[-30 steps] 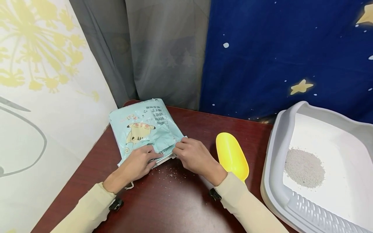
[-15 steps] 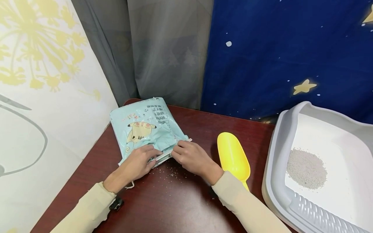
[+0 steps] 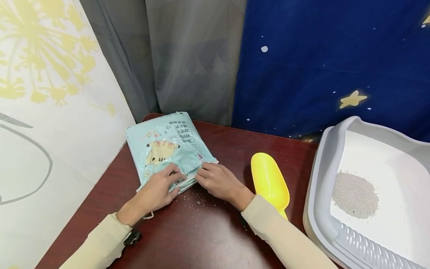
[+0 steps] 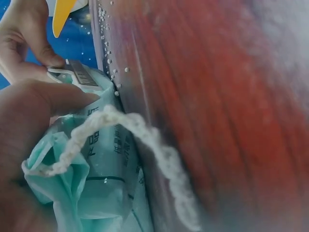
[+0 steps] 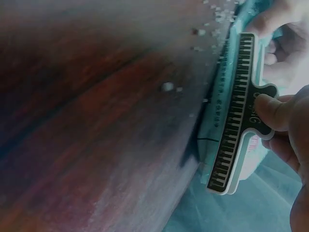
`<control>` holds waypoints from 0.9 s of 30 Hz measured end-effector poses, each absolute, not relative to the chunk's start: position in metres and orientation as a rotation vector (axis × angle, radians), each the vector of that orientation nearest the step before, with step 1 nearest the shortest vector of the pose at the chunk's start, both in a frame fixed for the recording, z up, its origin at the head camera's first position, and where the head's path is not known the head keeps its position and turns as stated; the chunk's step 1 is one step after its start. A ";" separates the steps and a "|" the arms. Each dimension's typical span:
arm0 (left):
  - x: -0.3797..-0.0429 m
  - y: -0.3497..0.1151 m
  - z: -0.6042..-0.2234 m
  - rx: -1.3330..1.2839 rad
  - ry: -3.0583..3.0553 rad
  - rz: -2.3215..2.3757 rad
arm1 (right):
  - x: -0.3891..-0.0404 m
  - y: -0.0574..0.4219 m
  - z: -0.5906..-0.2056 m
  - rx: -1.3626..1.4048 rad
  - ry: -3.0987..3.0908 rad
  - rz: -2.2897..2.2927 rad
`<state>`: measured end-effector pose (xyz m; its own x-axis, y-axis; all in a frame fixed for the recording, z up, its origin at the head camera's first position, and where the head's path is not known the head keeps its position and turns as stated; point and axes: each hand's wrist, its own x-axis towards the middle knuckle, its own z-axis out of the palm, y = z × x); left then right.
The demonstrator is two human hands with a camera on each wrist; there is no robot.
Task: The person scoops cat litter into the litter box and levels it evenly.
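A light-blue printed plastic bag [image 3: 161, 129] lies flat on the table, its near end folded over. My left hand [image 3: 155, 192] holds the left part of that fold, the thumb laid along it in the left wrist view. My right hand [image 3: 220, 182] pinches the handles of a long bag clip [image 5: 236, 111] with a piano-key pattern. The clip lies along the folded edge of the bag in the right wrist view; in the head view my right hand mostly hides it. A white braided cord [image 4: 164, 150] hangs from the bag beside my left hand.
Pale granules [image 3: 199, 201] are scattered on the dark red table [image 3: 195, 243] before the bag. A yellow scoop [image 3: 268, 181] lies right of my right hand. Further right stands a grey-rimmed litter box [image 3: 314, 186] with a patch of litter [image 3: 355, 195]. Curtains [image 3: 195, 67] hang behind.
My right hand has shifted slightly left and down along the fold. The left hand stays at the fold, its fingers slightly lifted. The bag keeps its place.
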<state>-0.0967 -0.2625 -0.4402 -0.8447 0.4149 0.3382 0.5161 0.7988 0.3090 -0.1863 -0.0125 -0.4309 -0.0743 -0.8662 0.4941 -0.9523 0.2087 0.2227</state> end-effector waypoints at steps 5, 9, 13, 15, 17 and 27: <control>-0.095 -0.261 -0.434 -0.690 -2.812 -0.609 | -0.189 -0.016 -0.434 1.694 -1.988 0.240; -0.093 -0.261 -0.432 -0.671 -2.847 -0.609 | -0.189 -0.016 -0.435 1.690 -2.026 0.254; -0.091 -0.259 -0.432 -0.676 -2.868 -0.588 | -0.189 -0.014 -0.436 1.670 -2.075 0.256; -0.090 -0.258 -0.430 -0.684 -2.869 -0.574 | -0.188 -0.012 -0.436 1.652 -2.106 0.246; -0.090 -0.257 -0.427 -0.695 -2.870 -0.558 | -0.188 -0.010 -0.435 1.638 -2.142 0.231; -0.086 -0.247 -0.411 -0.755 -2.844 -0.427 | -0.182 -0.001 -0.423 1.661 -2.245 0.215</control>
<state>-0.0859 -0.2472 -0.4114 -0.8578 0.4582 0.2330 0.5064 0.8309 0.2304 -0.1818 -0.0006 -0.4229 -0.2597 -0.8975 0.3564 -0.9489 0.3058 0.0786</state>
